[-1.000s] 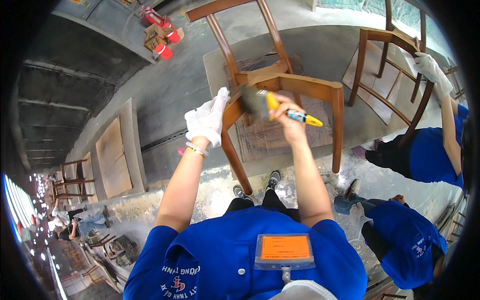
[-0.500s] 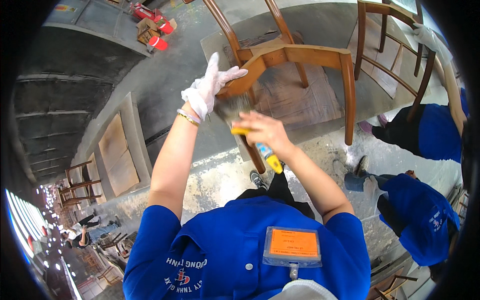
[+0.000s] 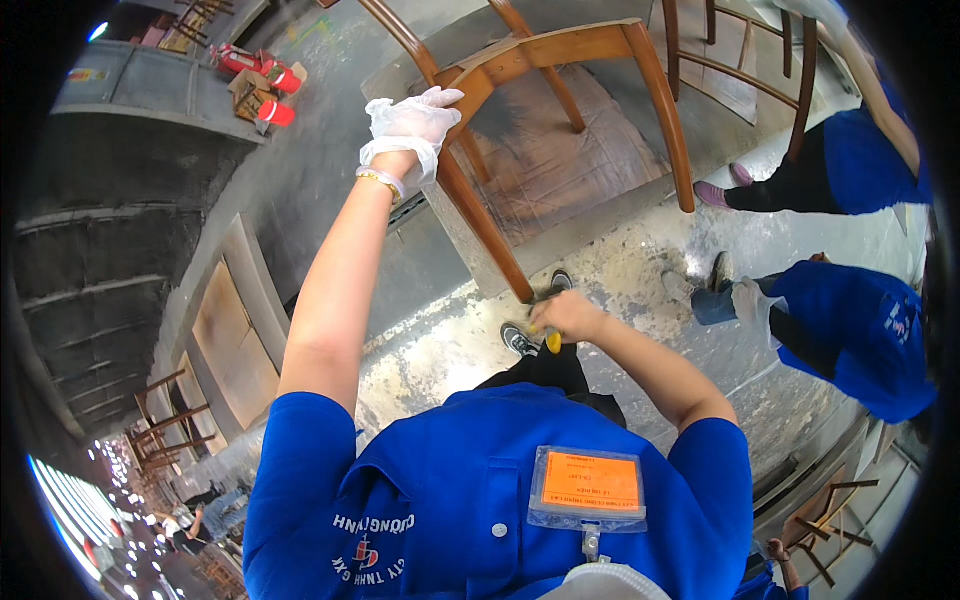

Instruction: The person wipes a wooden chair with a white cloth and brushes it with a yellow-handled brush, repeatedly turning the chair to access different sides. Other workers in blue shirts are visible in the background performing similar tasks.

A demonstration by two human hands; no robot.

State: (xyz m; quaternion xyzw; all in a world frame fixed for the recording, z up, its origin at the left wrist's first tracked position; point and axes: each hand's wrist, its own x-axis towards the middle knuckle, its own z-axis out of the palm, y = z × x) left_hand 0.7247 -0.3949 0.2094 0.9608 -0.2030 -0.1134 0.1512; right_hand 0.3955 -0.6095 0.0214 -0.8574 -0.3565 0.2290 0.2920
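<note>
A brown wooden chair frame [image 3: 580,48] stands tilted in front of me, its legs pointing toward me and to the right. My left hand [image 3: 418,122], in a thin white glove, is closed over the frame's near-left corner, above the long front leg [image 3: 485,232]. Bare, my right hand [image 3: 568,316] is closed round a brush, beside the lower end of that leg. Only the yellow handle end [image 3: 554,341] of the brush shows clearly; its bristles are hidden or blurred.
A stained brown cardboard sheet [image 3: 560,160] lies under the chair on a grey platform. Two people in blue shirts [image 3: 850,330] are at the right, one beside another chair frame [image 3: 740,80]. Red buckets [image 3: 276,113] stand far left. Another board [image 3: 235,335] lies at left.
My right hand has moved down with the brush, from the frame's corner to the leg's lower end. My left hand's spread fingers have folded over the corner. The view has shifted.
</note>
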